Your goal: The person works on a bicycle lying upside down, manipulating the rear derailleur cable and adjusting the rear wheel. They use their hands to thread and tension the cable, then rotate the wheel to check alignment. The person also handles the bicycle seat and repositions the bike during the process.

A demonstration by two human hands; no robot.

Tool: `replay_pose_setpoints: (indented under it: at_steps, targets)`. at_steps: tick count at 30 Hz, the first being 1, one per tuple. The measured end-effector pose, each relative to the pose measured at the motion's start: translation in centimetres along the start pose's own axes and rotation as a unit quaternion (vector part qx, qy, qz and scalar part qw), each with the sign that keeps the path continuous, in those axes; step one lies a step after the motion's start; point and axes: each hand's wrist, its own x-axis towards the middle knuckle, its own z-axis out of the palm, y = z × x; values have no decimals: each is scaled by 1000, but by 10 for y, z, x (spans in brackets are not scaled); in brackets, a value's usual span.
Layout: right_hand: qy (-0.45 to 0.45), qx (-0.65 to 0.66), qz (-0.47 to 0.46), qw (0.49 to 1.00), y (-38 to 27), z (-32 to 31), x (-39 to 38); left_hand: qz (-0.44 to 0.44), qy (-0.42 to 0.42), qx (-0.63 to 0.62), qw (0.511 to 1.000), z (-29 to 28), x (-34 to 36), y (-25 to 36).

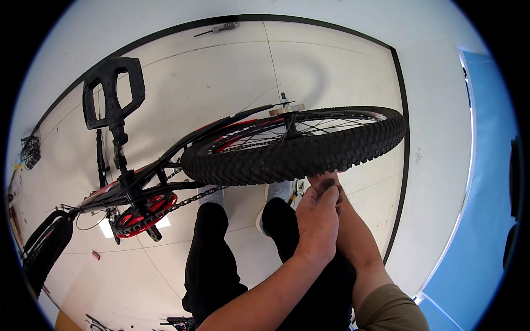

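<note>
A black and red bicycle stretches across the view, its rear wheel (292,160) at the right with a knobby black tyre. My left hand (317,218) is just below the tyre's near edge, fingers and thumb pinched together. Something dark shows at its fingertips, but I cannot make out whether it is an object or grime. My right hand (319,179) reaches up beside it, mostly hidden by the tyre and the left hand. The threaded axle end (284,98) sticks up from the hub. The chain (199,197) runs left to a red chainring (144,215).
A black pedal (136,88) juts up at the upper left; the front wheel (48,243) is at far left. A screwdriver (223,27) lies at the back, pliers (298,189) beside my shoe. A black wire basket (30,151) and small red piece (96,256) are at left.
</note>
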Motion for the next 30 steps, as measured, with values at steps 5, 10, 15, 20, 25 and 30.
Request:
replay_pose_setpoints:
  at_steps: [5, 10, 15, 20, 25, 30]
  targets:
    - [-1, -7, -3, 1000, 3, 1, -4, -6, 0, -10, 1000, 1, -1, 5]
    - [1, -10, -8, 1000, 6, 2, -7, -4, -7, -17, 1000, -1, 0, 5]
    - [1, -11, -6, 1000, 8, 5, -9, 2, -7, -12, 1000, -1, 0, 6]
    - [-2, -8, -5, 1000, 10, 6, -11, 4, -11, -10, 1000, 0, 0, 4]
    - [-8, -9, -5, 1000, 12, 6, -9, 0, -13, -3, 1000, -2, 0, 5]
    - [-16, -8, -10, 1000, 11, 4, -5, -1, -10, -3, 1000, 0, -2, 2]
